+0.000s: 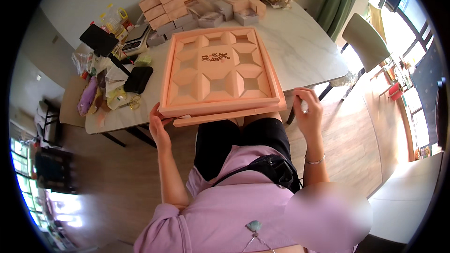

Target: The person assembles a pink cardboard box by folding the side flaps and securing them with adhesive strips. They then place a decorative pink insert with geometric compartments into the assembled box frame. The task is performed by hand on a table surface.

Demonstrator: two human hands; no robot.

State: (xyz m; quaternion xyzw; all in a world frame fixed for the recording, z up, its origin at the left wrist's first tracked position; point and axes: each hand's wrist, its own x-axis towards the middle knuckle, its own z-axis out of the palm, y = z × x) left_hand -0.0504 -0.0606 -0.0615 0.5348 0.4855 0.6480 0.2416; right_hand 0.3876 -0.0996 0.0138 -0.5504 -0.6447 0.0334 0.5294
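A large square pink gift box [220,76] with a moulded tray of square wells lies across the near table edge and sticks out over my lap. Dark lettering marks the tray's middle panel. A loose pink flap or lid edge [229,115] shows beneath its near side. My left hand [160,126] grips the near left corner, some fingers hidden under the box. Just off the near right corner, my right hand [309,112] is raised with its fingers curled in a pinch. A small pale spot shows between them; I cannot make out what it is.
Stacked pink and grey small boxes [173,7] stand along the table's far side. Left of the gift box are a black phone stand [138,79], scissors [135,102], a scale [135,42] and plastic bags. A chair [365,42] stands right of the marble-look table [309,42].
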